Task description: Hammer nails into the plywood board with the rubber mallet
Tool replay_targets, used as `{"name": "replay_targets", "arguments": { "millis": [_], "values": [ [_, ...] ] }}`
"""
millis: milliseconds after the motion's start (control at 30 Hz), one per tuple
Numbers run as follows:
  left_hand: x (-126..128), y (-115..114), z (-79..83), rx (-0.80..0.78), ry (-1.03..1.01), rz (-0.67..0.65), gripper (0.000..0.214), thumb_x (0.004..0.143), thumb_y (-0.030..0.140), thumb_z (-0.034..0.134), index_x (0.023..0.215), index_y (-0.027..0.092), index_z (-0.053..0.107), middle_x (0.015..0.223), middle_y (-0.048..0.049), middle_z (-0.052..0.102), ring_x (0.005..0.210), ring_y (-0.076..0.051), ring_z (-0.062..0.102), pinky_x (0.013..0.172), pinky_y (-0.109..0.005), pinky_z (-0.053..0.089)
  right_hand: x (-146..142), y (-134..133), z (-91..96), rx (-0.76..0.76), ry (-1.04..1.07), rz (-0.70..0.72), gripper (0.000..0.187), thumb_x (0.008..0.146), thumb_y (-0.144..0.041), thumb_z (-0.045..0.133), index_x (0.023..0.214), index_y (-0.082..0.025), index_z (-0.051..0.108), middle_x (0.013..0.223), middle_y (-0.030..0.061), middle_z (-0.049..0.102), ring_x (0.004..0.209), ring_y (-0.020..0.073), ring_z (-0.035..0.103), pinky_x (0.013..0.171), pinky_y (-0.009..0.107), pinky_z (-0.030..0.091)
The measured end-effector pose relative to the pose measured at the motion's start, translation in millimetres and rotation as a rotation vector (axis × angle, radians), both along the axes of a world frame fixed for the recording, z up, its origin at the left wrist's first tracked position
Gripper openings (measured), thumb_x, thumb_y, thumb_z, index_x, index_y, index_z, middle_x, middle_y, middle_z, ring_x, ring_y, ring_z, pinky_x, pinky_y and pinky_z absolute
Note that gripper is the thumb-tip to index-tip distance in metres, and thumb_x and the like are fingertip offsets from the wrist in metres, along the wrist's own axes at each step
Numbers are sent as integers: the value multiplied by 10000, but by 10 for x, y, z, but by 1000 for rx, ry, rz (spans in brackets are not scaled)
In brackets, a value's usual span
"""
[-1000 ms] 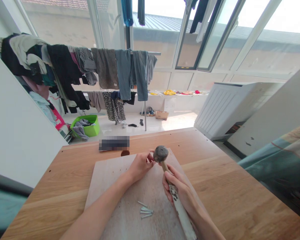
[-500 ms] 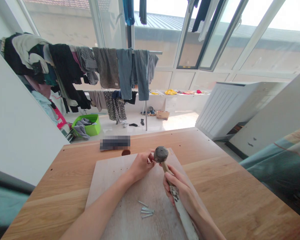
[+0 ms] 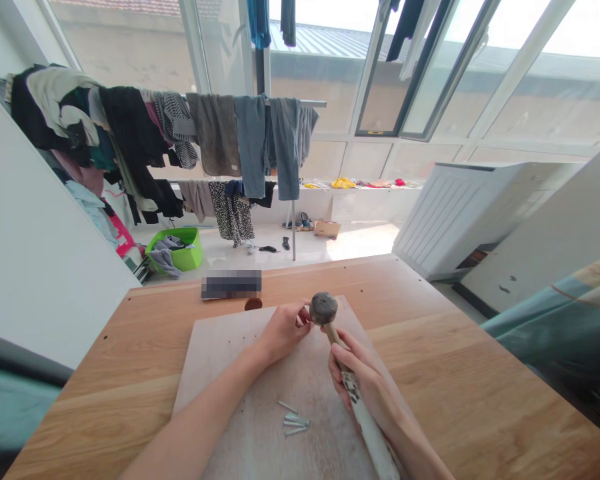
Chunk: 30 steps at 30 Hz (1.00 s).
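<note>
My right hand [image 3: 363, 383] is wrapped round the pale wooden handle of a hammer [image 3: 347, 383], whose dark round head [image 3: 323, 308] sits near the far edge of a pale board [image 3: 230, 353]. My left hand [image 3: 283, 330] rests on the board right beside the hammer head, fingertips pinched together on something too small to make out. Several loose nails [image 3: 293, 420] lie on the board between my forearms.
The board lies on a wooden table [image 3: 460, 373]. A small brown round object [image 3: 253, 305] and a blurred dark item [image 3: 231, 284] sit at the table's far side. Beyond are a clothes rack [image 3: 230, 143], a green basket [image 3: 177, 248] and a white cabinet [image 3: 455, 213].
Almost nothing has moved; the view has shifted slightly and both hands stay in the same pose by the hammer head.
</note>
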<state>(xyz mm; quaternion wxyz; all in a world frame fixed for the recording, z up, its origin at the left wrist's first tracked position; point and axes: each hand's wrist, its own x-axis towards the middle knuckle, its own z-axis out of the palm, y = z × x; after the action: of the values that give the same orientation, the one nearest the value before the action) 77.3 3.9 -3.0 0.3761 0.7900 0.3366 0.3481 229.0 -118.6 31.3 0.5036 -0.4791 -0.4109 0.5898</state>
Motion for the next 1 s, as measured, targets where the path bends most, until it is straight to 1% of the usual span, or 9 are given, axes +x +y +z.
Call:
{"name": "replay_targets", "arguments": {
  "millis": [200, 400, 567, 633, 700, 767, 833, 933, 1000],
  "values": [
    [3, -19, 28, 8, 8, 6, 145, 762, 41, 600, 822, 171, 625, 725, 30, 657, 636, -92, 579, 624, -186, 469, -15, 7, -53, 4, 15, 6, 453, 893, -491, 604, 1211, -177, 527, 591, -72, 529, 375, 64, 428, 318, 147, 340],
    [-5, -20, 32, -7, 5, 5, 148, 755, 40, 596, 823, 169, 620, 727, 34, 661, 613, -85, 571, 612, -182, 463, -26, 5, -47, 0, 21, -12, 474, 884, -495, 606, 1215, -167, 520, 564, -80, 523, 358, 64, 412, 308, 147, 328],
    [-5, -16, 17, -12, 15, 7, 138, 773, 76, 620, 874, 167, 644, 740, 32, 674, 629, -91, 583, 619, -186, 463, -20, -10, -6, 30, 0, 5, 388, 897, -515, 582, 1085, -177, 548, 585, -78, 508, 381, 61, 413, 318, 147, 353],
    [-7, -9, -3, -5, 13, 1, 172, 763, 54, 607, 885, 166, 651, 751, 29, 682, 635, -92, 588, 624, -185, 463, -18, -16, -4, 26, -32, 10, 331, 912, -503, 568, 1004, -185, 551, 591, -77, 507, 377, 54, 409, 321, 145, 357],
    [-11, -2, -20, -8, 10, -7, 231, 764, 51, 604, 951, 171, 664, 766, 27, 695, 641, -95, 596, 633, -189, 470, -15, -23, -8, 24, -42, 2, 306, 918, -485, 563, 1001, -191, 547, 594, -81, 503, 367, 51, 406, 317, 146, 356],
    [-16, 2, -23, -31, 12, -5, 286, 789, 98, 626, 1061, 179, 662, 788, 21, 709, 651, -104, 607, 652, -203, 484, -8, -30, -15, 34, -15, -28, 318, 917, -473, 566, 1073, -196, 542, 593, -86, 503, 367, 53, 404, 317, 144, 349],
    [-23, 0, -13, -56, 22, -4, 330, 806, 136, 635, 1134, 180, 646, 820, 9, 721, 678, -116, 624, 681, -221, 500, 6, -31, -26, 32, 20, -92, 343, 912, -472, 572, 1127, -207, 532, 586, -91, 502, 367, 50, 391, 319, 137, 330],
    [-35, -10, 9, -76, 43, -26, 347, 803, 147, 638, 1150, 168, 634, 871, -8, 726, 718, -126, 641, 722, -240, 515, 36, -14, -41, -33, 33, -195, 347, 880, -490, 606, 1087, -219, 540, 582, -95, 503, 363, 46, 386, 320, 135, 324],
    [-43, -14, 11, -74, 58, -35, 372, 789, 161, 659, 1160, 170, 625, 903, -13, 718, 737, -129, 640, 739, -247, 518, 56, 9, -46, -80, 28, -228, 359, 843, -491, 638, 1060, -220, 546, 582, -97, 509, 358, 47, 396, 319, 142, 342]
  ]
}}
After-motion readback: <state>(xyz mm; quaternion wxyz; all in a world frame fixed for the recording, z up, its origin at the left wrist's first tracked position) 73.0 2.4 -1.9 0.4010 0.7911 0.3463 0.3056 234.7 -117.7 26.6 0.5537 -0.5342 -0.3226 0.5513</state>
